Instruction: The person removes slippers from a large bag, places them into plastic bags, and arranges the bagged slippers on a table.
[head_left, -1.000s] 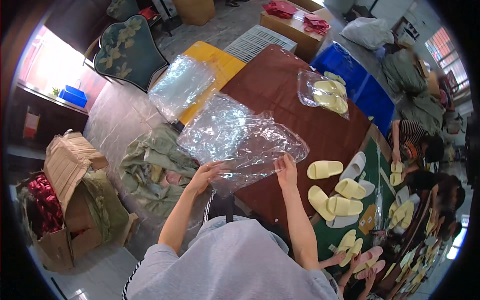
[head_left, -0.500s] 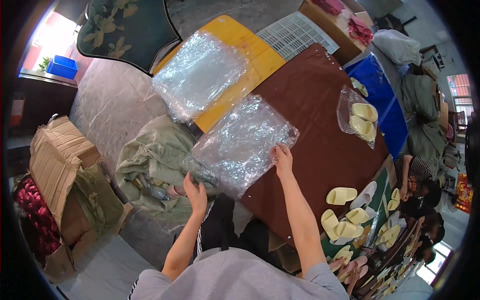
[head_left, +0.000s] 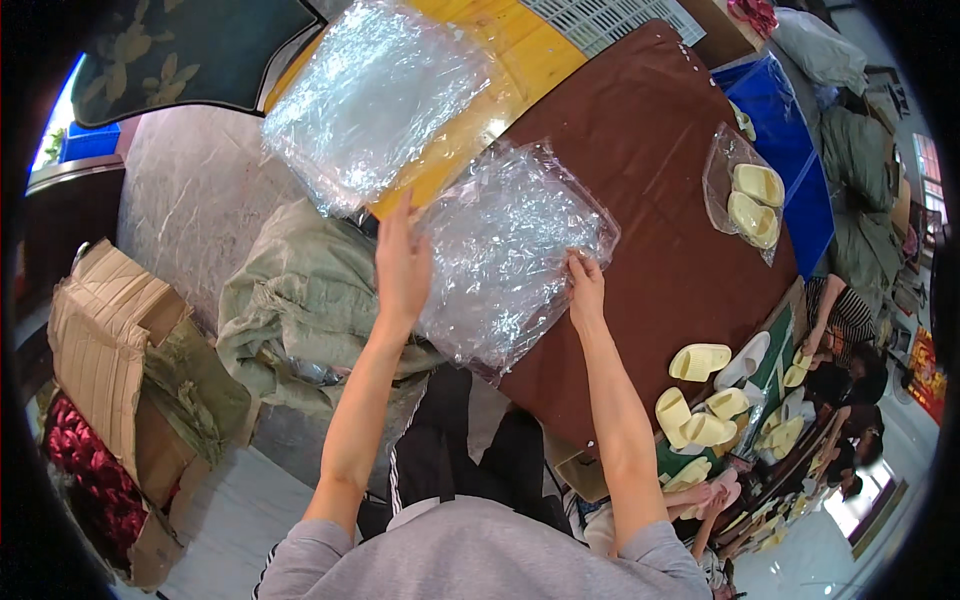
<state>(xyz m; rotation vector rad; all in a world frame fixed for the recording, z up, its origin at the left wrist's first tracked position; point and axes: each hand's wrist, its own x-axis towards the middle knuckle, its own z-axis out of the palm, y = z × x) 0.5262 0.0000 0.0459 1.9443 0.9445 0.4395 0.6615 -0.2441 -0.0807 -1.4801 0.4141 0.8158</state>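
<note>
Clear plastic bags (head_left: 505, 255) lie in a flat, crinkled stack on the near left part of the brown-covered table (head_left: 620, 130). My right hand (head_left: 587, 290) pinches the right edge of this stack between thumb and fingers. My left hand (head_left: 403, 265) is open, its fingers stretched forward along the stack's left side; whether it touches the plastic I cannot tell. A bigger pile of clear plastic bags (head_left: 380, 105) rests on the yellow board (head_left: 540, 50), beyond my left fingertips. On the table's far right lies a pair of pale yellow slippers (head_left: 755, 205) inside a clear bag.
A green-grey woven sack (head_left: 285, 290) slumps left of the table, near an opened cardboard box (head_left: 120, 340). Loose yellow slippers (head_left: 700, 420) crowd a green-topped surface at right, where other people (head_left: 845, 330) work. A blue sheet-sided container (head_left: 810, 210) borders the table.
My left hand has moved forward and up from beside the sack to the stack's left edge. My right hand keeps its pinch on the stack's right edge. The whole view has shifted slightly.
</note>
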